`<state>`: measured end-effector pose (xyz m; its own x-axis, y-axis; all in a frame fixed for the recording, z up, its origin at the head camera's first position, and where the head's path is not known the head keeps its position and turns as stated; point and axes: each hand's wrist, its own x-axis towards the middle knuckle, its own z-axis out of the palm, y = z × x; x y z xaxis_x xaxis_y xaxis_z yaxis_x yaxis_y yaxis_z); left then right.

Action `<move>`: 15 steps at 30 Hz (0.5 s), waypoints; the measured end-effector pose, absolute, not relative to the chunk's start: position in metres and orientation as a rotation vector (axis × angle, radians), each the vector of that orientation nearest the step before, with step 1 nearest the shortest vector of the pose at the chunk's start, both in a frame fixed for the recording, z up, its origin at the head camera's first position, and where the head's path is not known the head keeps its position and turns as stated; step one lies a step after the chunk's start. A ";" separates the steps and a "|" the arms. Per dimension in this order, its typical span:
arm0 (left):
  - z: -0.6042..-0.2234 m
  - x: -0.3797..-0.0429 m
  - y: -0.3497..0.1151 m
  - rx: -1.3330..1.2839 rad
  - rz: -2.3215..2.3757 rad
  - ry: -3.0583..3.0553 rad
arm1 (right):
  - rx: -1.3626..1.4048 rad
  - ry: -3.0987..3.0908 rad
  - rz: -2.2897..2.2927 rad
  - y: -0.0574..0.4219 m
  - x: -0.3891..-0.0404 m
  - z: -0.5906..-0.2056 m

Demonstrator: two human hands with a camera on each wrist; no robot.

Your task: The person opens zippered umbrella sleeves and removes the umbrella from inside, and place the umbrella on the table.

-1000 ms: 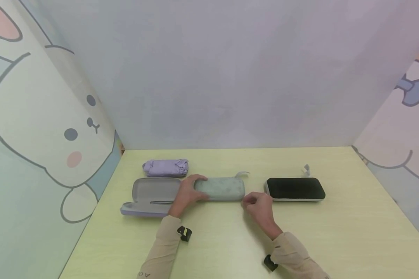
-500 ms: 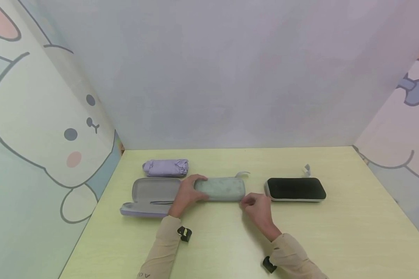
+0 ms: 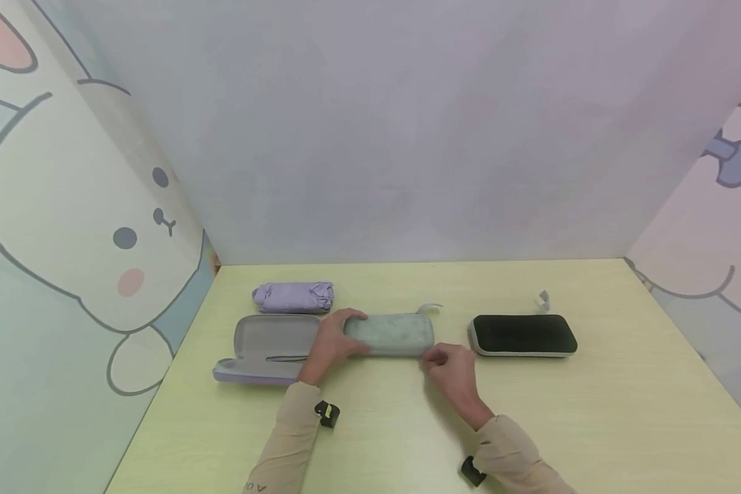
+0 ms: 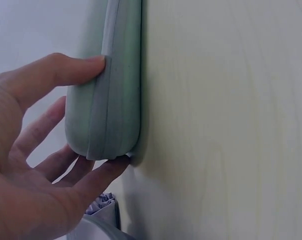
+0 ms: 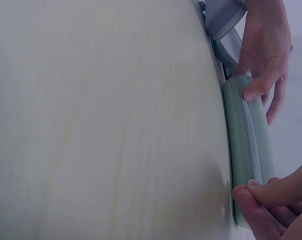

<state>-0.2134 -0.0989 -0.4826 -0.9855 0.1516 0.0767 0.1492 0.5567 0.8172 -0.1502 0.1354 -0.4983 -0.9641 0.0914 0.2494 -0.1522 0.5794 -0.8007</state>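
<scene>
A pale green zip case point(image 3: 389, 335) lies flat on the table, a grey zipper point(image 5: 252, 142) running along its near side. My left hand point(image 3: 332, 343) grips its left end, thumb on the near side and fingers around the end, as the left wrist view shows. At the case's near right corner, my right hand point(image 3: 452, 370) has thumb and forefinger pinched together at the zipper. The pull tab itself is hidden between those fingertips. A fabric loop point(image 3: 429, 307) sticks out from the case's far right corner.
Left of the green case, a purple case point(image 3: 274, 336) lies open, a thin dark item in it. Behind that sits a wrapped purple bundle point(image 3: 293, 297). To the right lies a closed black-topped case point(image 3: 523, 335) with a pale loop point(image 3: 543, 302).
My right hand has slid slightly left along the near edge of the green case, fingertips still pinched. The left hand and the case have stayed in place.
</scene>
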 end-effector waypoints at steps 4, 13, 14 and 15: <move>-0.483 -0.214 -0.099 0.266 1.445 2.771 | 0.056 -2.549 1.315 0.134 -0.151 -0.501; -0.483 -0.215 -0.098 0.271 1.424 2.787 | 0.070 -2.538 1.311 0.131 -0.152 -0.501; -0.483 -0.215 -0.098 0.270 1.425 2.787 | 0.067 -2.542 1.308 0.130 -0.152 -0.501; -0.483 -0.215 -0.098 0.268 1.428 2.785 | 0.068 -2.543 1.308 0.129 -0.152 -0.500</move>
<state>-0.2146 -0.0983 -0.4829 -0.9854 0.1513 0.0778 0.1515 0.5720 0.8062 -0.1525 0.1290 -0.5005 -0.9595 0.0857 0.2683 -0.1684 0.5890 -0.7904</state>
